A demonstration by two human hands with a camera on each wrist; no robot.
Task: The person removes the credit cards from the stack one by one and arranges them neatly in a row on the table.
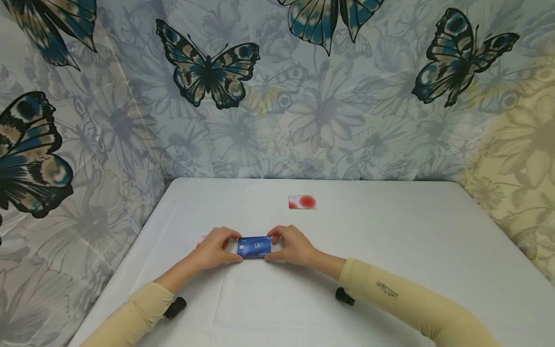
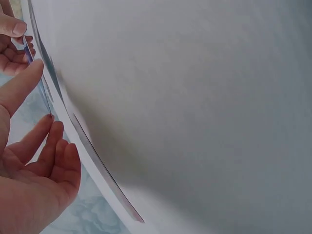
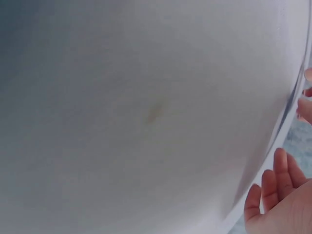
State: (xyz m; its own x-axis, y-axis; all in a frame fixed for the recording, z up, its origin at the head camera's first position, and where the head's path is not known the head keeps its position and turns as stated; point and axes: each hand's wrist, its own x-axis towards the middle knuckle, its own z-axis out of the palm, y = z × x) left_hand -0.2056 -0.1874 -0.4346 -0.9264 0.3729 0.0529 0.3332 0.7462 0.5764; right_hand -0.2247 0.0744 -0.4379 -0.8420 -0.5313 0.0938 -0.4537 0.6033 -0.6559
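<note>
A blue card marked VIP (image 1: 254,246) is held level between the two hands, close over the white table. The left hand (image 1: 211,249) pinches its left end, thumb at the near corner and forefinger at the far one. At the right end, the right hand (image 1: 295,246) grips the same way. In the left wrist view the blue card (image 2: 45,92) shows nearly edge-on between the fingertips. Partly hidden behind the left hand lies a red-and-white card (image 1: 201,239). The right wrist view has the right hand's curved fingers (image 3: 280,168) at its right edge.
Farther back on the white table (image 1: 381,231) lies another white card with a red disc (image 1: 302,202). A butterfly-patterned cloth (image 1: 243,140) hangs behind the table and along its left side. Dark wrist cameras (image 1: 175,307) show beneath the yellow sleeves (image 1: 403,289).
</note>
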